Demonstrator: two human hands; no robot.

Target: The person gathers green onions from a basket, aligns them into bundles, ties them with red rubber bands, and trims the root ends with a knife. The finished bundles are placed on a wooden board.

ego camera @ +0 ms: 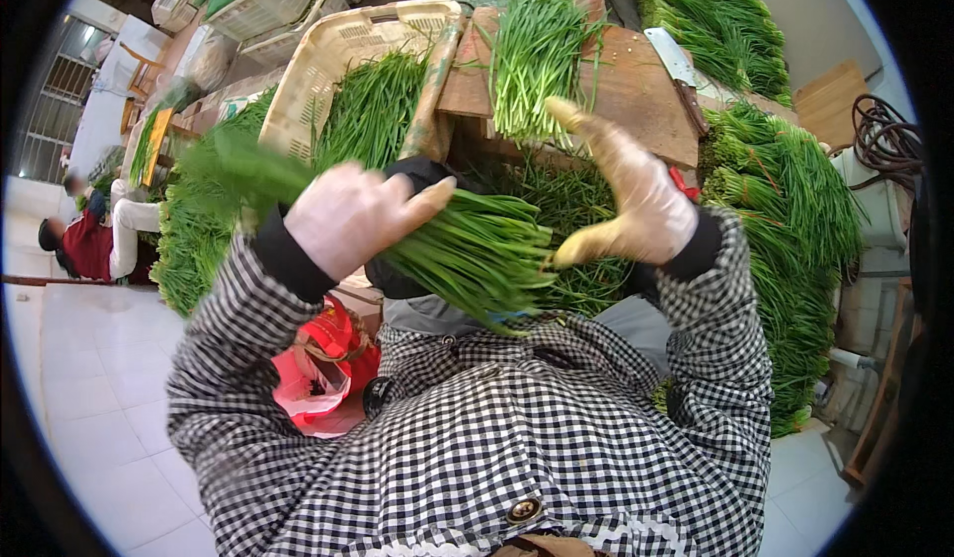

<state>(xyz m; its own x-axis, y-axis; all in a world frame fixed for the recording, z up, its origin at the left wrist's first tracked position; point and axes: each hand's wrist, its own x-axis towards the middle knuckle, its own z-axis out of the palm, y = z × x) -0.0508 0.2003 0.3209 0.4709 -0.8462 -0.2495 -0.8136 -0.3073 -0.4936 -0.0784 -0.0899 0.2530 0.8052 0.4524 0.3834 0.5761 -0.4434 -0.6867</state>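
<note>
My left hand (pixel 358 218), in a pale thin glove and blurred by motion, is closed round a bunch of long green leafy stalks (pixel 477 251), which look like garlic chives. The stalks lie slantwise over my lap, their cut ends towards the right and their leafy tips blurred at the left. My right hand (pixel 633 192), gloved too, is spread with thumb and fingers apart just right of the cut ends; nothing is held in it. Beyond it, a loose heap of the same greens (pixel 540 58) rests on a wooden board (pixel 633 87), its pale ends facing me.
A cleaver (pixel 668 54) lies on the board's right part. Left of the board stands a plastic crate (pixel 298 87) of greens. Stacked bundles (pixel 790 184) rise at the right, more greens (pixel 194 251) at the left. A red bag (pixel 328 363) is beside my lap. A person (pixel 86 236) sits far left.
</note>
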